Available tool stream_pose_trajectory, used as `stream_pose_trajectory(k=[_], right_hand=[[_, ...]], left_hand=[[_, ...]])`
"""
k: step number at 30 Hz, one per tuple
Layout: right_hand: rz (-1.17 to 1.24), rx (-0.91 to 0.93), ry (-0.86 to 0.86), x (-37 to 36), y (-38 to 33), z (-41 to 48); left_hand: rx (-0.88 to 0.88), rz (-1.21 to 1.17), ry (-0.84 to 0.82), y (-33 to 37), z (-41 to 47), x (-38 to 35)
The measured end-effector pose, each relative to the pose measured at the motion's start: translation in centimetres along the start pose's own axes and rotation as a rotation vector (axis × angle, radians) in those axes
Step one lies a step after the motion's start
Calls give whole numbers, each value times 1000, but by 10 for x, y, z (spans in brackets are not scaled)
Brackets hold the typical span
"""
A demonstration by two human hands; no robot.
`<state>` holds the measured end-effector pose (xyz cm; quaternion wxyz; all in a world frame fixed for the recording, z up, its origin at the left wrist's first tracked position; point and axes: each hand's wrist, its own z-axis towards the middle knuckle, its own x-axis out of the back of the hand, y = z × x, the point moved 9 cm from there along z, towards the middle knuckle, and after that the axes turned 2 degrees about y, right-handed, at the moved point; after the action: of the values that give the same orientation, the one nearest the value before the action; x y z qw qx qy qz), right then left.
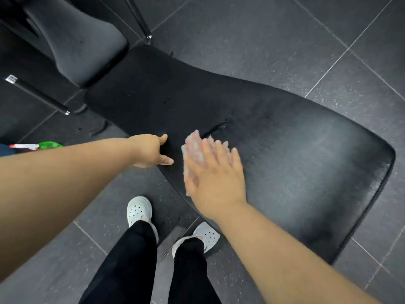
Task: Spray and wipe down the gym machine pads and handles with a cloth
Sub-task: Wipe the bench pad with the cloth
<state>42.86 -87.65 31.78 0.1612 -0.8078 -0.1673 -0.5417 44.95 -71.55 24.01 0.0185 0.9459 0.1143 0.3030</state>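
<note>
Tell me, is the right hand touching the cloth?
Touching. The head view shows the right hand lying flat on the cloth, fingers spread, pressing it onto the black pad.

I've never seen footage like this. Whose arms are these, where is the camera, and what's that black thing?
No robot here: a person wears one camera on the head, looking down, so you see their own arms, legs and white shoes. The long black shape is a padded gym bench. The right hand presses a pinkish cloth flat on it, beside a wet streak. The left hand rests on the bench's near edge, holding nothing. Behind the left arm peeks what looks like a green spray bottle, mostly hidden.
</note>
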Motion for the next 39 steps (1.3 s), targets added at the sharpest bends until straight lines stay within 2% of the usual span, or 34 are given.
stream_pose_trajectory(k=[3, 5, 6, 9, 10, 11, 13, 14, 16, 18, 19, 20, 23, 24, 26, 28, 30, 32, 33, 35, 37, 39], right_hand=[[-15, 238, -73, -4, -2, -27], [-114, 225, -30, 12, 38, -19], [-163, 126, 19, 26, 70, -6], [-119, -343, -46, 47, 145, 36], [-106, -427, -37, 46, 141, 44], [-111, -433, -9, 40, 119, 47], [-69, -284, 89, 24, 47, 38], [-22, -158, 86, 9, 9, 22], [25, 101, -28, -13, -37, -18], [-46, 246, -89, -8, -18, -30], [-111, 234, -77, 0, 9, -22], [-173, 164, -39, 11, 43, -8], [-196, -290, -81, 47, 149, 41], [-187, -380, -100, 49, 155, 50], [-199, -342, -79, 38, 111, 58], [-122, -142, -81, 15, 37, 46], [-25, 48, -199, -6, -13, 18], [64, 94, -204, 1, 0, 1], [88, 46, -111, 15, 24, 0], [45, -154, 102, 49, 90, 7], [-13, -337, 103, 61, 140, 23], [-33, -331, 64, 57, 145, 44]], left_hand=[[-5, 45, -43, -4, -2, -8], [-7, 76, -46, -4, -2, -8], [-9, 87, -47, -4, -2, -8], [-12, 99, -43, -4, -2, -8], [-15, 97, -43, -3, -3, -8], [-19, 96, -42, -3, -3, -7], [-37, 101, -38, -5, -3, -5], [-48, 99, -39, -7, -4, -6], [-60, 84, -41, -14, -4, -9], [-70, 71, -36, -19, -4, -12], [-71, 66, -33, -20, -3, -13], [-74, 59, -32, -21, -2, -13], [-55, -2, -14, -25, -2, -13], [-51, -6, -2, -27, 0, -13], [-59, -5, -11, -25, 1, -14], [-40, -106, -7, -19, -1, -12], [33, -374, 175, -15, -1, 9], [143, -706, 381, -8, -7, 25], [133, -819, 433, 9, -12, 27], [-67, -809, 459, 65, -28, 23], [-377, -500, 524, 131, -59, 7], [-618, -259, 606, 156, -78, -14]])
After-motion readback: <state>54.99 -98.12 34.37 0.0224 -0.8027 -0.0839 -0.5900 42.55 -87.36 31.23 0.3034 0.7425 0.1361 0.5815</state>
